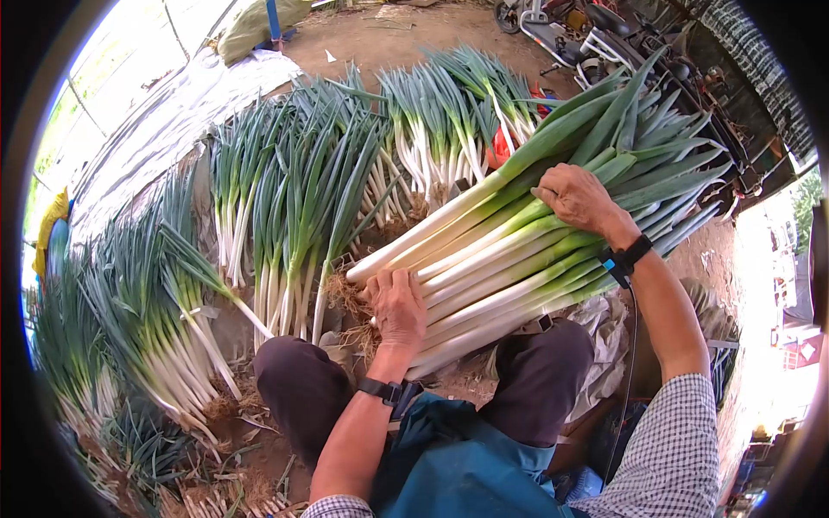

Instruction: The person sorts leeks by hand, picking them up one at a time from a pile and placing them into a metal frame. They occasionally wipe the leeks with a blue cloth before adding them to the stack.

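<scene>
A thick bundle of large green onions (484, 285) lies slantwise across my knees, roots (350, 298) at the left and leaves fanning to the upper right. My left hand (397, 311) is closed over the white stalks close to the root end. Farther up, where white turns green, my right hand (577, 200) grips the stalks with curled fingers. Its thumb and the undersides of both hands are hidden. One long onion runs along the bundle's upper edge, beside my right hand. Each wrist wears a dark band.
More green onions (298, 203) lie in rows ahead and to the left (155, 319). Root trimmings and small onions litter the ground at lower left. A white sheet (173, 129) stretches behind the rows. A scooter (561, 39) stands at upper right. Something red (499, 148) shows behind the bundle.
</scene>
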Tool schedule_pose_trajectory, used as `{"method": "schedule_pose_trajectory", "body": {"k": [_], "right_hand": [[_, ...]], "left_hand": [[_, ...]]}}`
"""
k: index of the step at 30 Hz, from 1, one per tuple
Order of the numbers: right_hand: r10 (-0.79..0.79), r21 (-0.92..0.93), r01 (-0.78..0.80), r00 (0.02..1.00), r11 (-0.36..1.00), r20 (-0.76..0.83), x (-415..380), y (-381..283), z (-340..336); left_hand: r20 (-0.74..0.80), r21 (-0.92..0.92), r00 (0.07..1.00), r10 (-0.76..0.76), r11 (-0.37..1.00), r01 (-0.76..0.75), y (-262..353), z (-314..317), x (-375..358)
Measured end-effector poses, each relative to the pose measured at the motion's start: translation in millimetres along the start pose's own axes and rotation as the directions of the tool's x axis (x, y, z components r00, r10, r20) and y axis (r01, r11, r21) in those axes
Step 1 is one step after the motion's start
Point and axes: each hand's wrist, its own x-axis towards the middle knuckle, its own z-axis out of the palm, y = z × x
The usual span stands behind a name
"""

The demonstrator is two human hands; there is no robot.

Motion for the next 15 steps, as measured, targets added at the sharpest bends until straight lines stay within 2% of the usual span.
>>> {"method": "schedule_pose_trajectory", "body": {"k": [4, 6, 9, 10, 12, 15], "right_hand": [[0.024, -0.021, -0.024, 0.999, 0.999, -0.029, 1.1, -4.3, 5.7], [-0.017, -0.029, 0.016, 0.999, 0.999, -0.046, 4.0, 1.3, 11.6], [0.015, -0.006, -0.015, 0.999, 1.000, -0.042, -0.5, -5.1, 14.1], [0.032, -0.002, -0.032, 0.998, 0.999, -0.055, -0.5, -5.8, 11.1], [0.051, 0.004, -0.051, 0.996, 0.999, -0.068, 0.3, -6.4, 8.9], [0.039, -0.010, -0.039, 0.996, 0.999, -0.083, -0.5, -6.7, 8.2]], "left_hand": [[0.014, -0.023, 1.000, -0.006, 1.000, 0.006, 2.4, 5.4, 2.7], [-0.004, -0.050, 1.000, -0.008, 0.999, 0.007, -8.0, 2.9, 5.7], [0.023, -0.327, 0.997, -0.079, 0.942, 0.082, -39.4, -22.6, 25.3], [0.042, -0.333, 0.998, -0.054, 0.941, 0.065, -41.1, -49.0, 41.1], [0.227, -0.287, 0.973, -0.034, 0.953, 0.100, -46.7, -90.7, 67.4], [0.524, -0.148, 0.852, 0.004, 0.985, 0.086, -54.4, -109.1, 68.9]]}}
